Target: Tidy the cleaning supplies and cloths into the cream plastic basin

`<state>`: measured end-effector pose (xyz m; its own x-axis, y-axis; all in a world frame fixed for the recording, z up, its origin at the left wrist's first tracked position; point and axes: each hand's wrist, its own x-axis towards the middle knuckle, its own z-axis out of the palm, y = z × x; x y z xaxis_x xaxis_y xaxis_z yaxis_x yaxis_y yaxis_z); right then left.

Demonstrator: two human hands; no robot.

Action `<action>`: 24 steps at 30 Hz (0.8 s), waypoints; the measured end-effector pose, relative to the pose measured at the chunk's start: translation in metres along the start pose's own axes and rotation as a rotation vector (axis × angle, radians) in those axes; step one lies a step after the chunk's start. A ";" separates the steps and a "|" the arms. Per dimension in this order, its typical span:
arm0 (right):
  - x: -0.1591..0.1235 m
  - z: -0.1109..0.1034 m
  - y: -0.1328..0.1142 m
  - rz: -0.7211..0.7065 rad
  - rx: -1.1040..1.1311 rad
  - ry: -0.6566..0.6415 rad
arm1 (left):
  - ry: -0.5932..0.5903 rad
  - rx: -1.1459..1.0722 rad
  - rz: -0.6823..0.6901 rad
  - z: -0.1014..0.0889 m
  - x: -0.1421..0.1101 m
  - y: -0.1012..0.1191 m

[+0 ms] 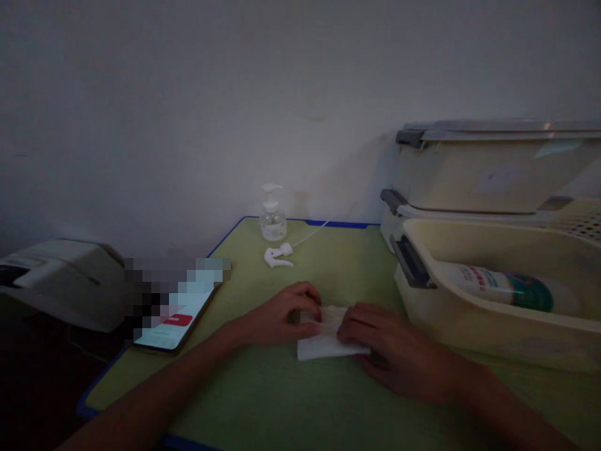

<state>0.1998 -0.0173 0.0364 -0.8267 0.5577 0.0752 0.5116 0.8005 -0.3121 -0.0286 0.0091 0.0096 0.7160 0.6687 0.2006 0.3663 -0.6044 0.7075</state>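
Note:
A folded white tissue (pixel 323 347), wrinkled along its far edge, lies low over the green table between my two hands. My left hand (pixel 284 316) has its thumb and curled fingers on the tissue's left side. On the right side, the bent fingers of my right hand (pixel 392 347) grip the tissue, with the thumb partly hidden below. Beyond the hands lies a white spray trigger head (pixel 278 253) with its thin tube pointing to the back right. Behind it a small clear pump bottle (pixel 273 219) with a white top stands upright.
The green table (pixel 282 401) has a blue edge and meets a plain wall. A lit phone (pixel 181 326) is at the left edge, near a white appliance (pixel 70 282). On the right, a cream bin (pixel 469 326) holds a white-and-teal bottle (pixel 511 288); lidded boxes (pixel 493 169) stack behind.

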 end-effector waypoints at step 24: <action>-0.002 0.004 0.011 -0.072 -0.420 0.010 | 0.080 -0.293 -0.223 0.026 0.001 0.013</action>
<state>0.2060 -0.0101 0.0288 -0.8624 0.4976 0.0928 0.5055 0.8561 0.1073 -0.0076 -0.0094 0.0009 0.5850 0.8086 0.0632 0.3144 -0.2980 0.9013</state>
